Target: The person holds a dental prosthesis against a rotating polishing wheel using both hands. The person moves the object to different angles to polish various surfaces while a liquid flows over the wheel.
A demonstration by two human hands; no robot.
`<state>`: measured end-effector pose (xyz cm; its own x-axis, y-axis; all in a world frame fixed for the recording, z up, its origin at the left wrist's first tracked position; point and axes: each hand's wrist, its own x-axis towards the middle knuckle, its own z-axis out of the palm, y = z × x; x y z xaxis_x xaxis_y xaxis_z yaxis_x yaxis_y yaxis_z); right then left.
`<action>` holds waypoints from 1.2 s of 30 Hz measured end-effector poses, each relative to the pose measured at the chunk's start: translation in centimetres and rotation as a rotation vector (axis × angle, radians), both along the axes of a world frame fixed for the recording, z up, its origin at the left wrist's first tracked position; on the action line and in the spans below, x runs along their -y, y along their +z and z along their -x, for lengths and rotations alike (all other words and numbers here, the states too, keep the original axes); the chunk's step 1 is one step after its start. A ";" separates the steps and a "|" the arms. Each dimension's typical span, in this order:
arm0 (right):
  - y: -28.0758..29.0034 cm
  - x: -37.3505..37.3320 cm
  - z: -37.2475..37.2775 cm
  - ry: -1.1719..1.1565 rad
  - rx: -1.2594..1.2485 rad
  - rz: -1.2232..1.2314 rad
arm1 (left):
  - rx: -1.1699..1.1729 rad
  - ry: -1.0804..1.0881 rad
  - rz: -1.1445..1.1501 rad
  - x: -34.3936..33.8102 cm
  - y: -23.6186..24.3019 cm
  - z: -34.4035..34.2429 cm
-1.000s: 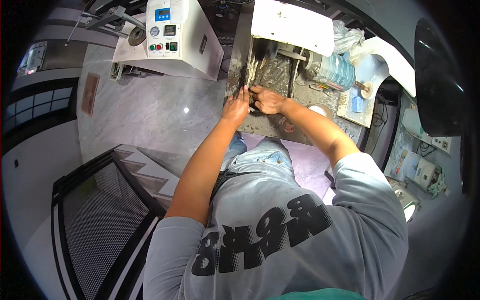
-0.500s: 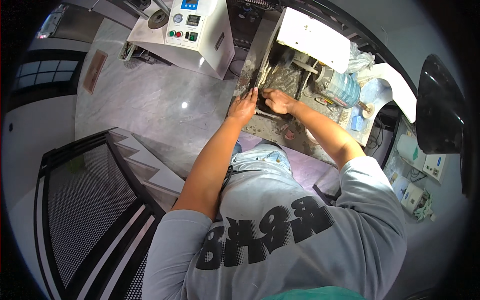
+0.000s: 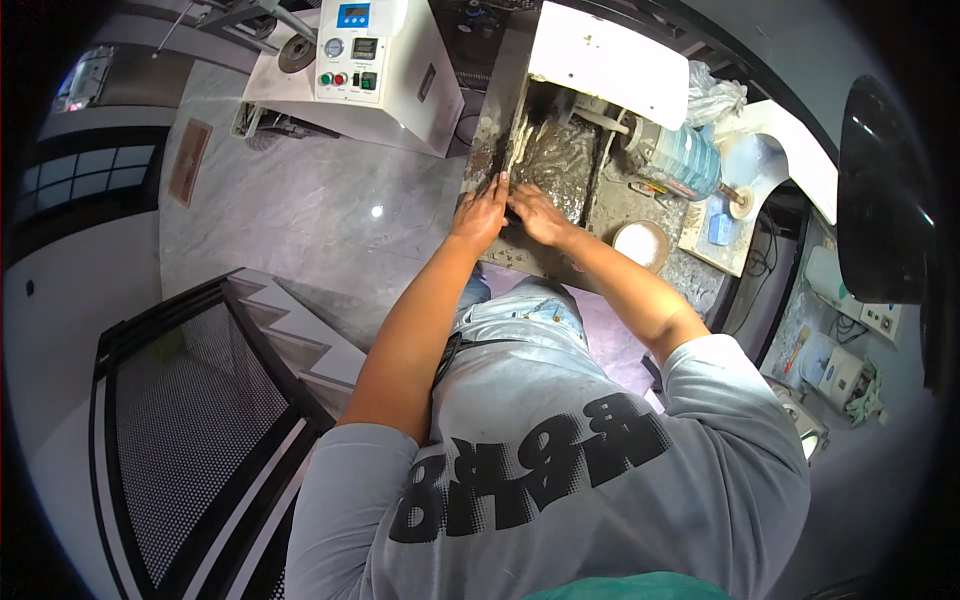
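My left hand [image 3: 482, 214] lies at the near left rim of a dirty, wet basin [image 3: 553, 160], its fingers stretched and held together. Close beside it is my right hand [image 3: 541, 212], over the basin's near end, with its fingers bent toward the left one and the fingertips partly hidden. Whether anything small sits between the two hands I cannot make out. Beyond them the basin holds greyish-brown muddy water or sludge, under a white cover panel [image 3: 610, 65].
Right of the basin are a clear blue plastic jug [image 3: 680, 162] around a machine shaft, a round bowl of white material [image 3: 640, 245] and a blue block [image 3: 720, 229]. A white machine with buttons [image 3: 380, 60] stands at far left. Stair railing [image 3: 190, 420] runs at near left.
My right hand has moved nearer to the left one, its fingers less tightly curled than before. The view has shifted slightly, and the bowl now shows more fully beside my right forearm.
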<state>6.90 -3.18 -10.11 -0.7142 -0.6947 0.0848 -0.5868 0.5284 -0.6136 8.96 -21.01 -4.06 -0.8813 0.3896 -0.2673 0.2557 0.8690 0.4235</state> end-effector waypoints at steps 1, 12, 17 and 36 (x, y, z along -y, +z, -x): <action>0.4 0.5 0.0 -0.003 0.001 0.010 | -0.008 0.010 0.002 0.6 -0.2 -0.1; 4.6 1.6 1.5 0.131 0.131 -0.223 | -0.026 0.011 0.020 1.2 0.0 -0.3; 4.6 1.3 2.0 0.173 0.167 -0.277 | -0.027 -0.017 0.047 1.1 0.2 -0.3; 6.8 0.9 3.5 0.320 0.287 -0.543 | 0.016 0.014 0.074 0.9 -0.7 -0.7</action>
<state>3.38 -4.11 -3.32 -0.4096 -0.7657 -0.4959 -0.6190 0.6326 -0.4655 9.67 -21.96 -4.77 -0.8820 0.3560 -0.3089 0.2373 0.9017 0.3615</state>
